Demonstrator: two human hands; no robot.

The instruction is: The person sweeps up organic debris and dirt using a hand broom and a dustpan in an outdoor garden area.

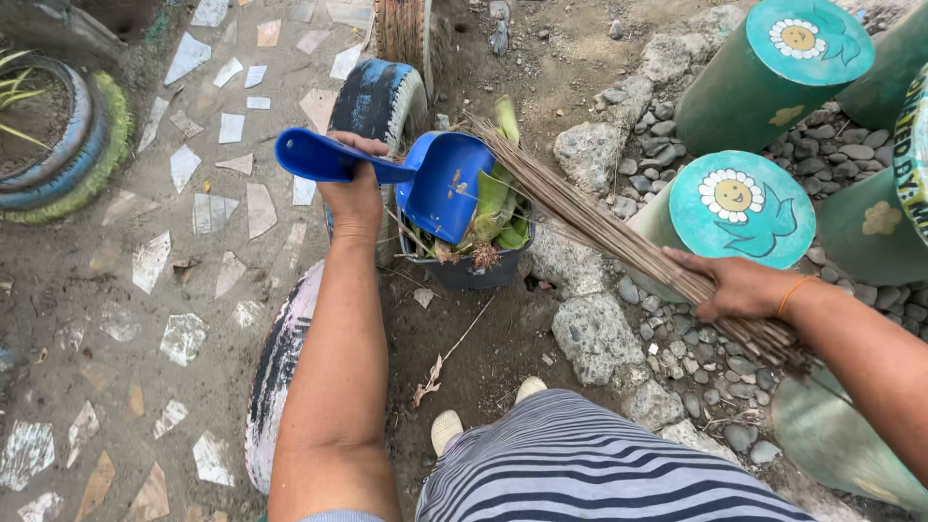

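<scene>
Left grip: the left hand (355, 198) is wrapped tight around the handle of a blue dustpan (440, 184), thumb over the top, the scoop tipped forward and down.
Right grip: the right hand (739, 285) is closed around the bound end of a stick broom (619, 237), fingers curled over the bundle near its thick end.
Dustpan: just ahead of the left grip, its mouth lies over the rim of a dark bin (464, 271), a few scraps clinging inside the scoop.
Broom: it runs up and left from the right grip, its thin tips reaching the far edge of the bin, beside the dustpan.
Bin contents: green leaves and husks (498, 208) stand in the bin, just past the scoop's lip.
Around the left grip: painted half-buried tyres (377, 101) edge the path below and beyond the wrist; a mosaic-chip pavement (193, 242) lies to the outer side.
Around the right grip: rough stones (594, 333) and pebbles sit below it, green painted posts with flower faces (739, 208) just behind.
Doing it well, as a judgement: tilt the scoop steeper with its lip kept inside the rim, and draw the broom tips down the scoop so clinging scraps drop in, not on the soil.
</scene>
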